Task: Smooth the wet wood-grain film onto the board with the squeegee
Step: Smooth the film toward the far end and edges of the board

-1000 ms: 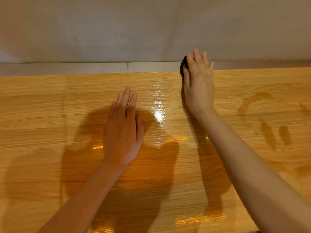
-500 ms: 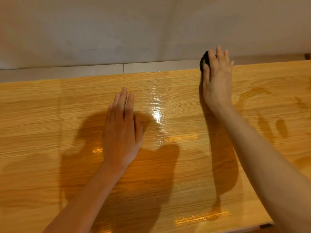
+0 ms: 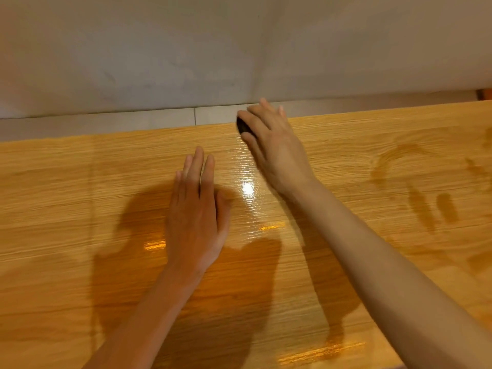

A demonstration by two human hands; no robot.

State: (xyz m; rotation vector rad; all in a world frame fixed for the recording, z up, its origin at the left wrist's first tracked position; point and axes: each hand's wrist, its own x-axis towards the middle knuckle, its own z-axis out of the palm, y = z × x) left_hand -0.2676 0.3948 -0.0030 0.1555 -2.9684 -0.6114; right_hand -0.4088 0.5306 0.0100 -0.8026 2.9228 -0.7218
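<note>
Glossy wood-grain film (image 3: 80, 203) covers the board, which fills the lower view. My left hand (image 3: 195, 209) lies flat on the film near the middle, fingers together and pointing away from me. My right hand (image 3: 271, 145) presses a small black squeegee (image 3: 242, 127) against the film at the board's far edge. Only a dark end of the squeegee shows past my fingers; the remainder is hidden under the hand. Darker wet streaks (image 3: 436, 206) mark the film to the right.
A pale floor strip (image 3: 106, 123) and a grey wall (image 3: 213, 49) run along the board's far edge. The board's near edge shows at the bottom right (image 3: 383, 367). A bright light glare (image 3: 248, 187) sits between my hands.
My right hand with the squeegee has swung left along the far edge, after moving right half a second ago. My left hand has stayed flat in place.
</note>
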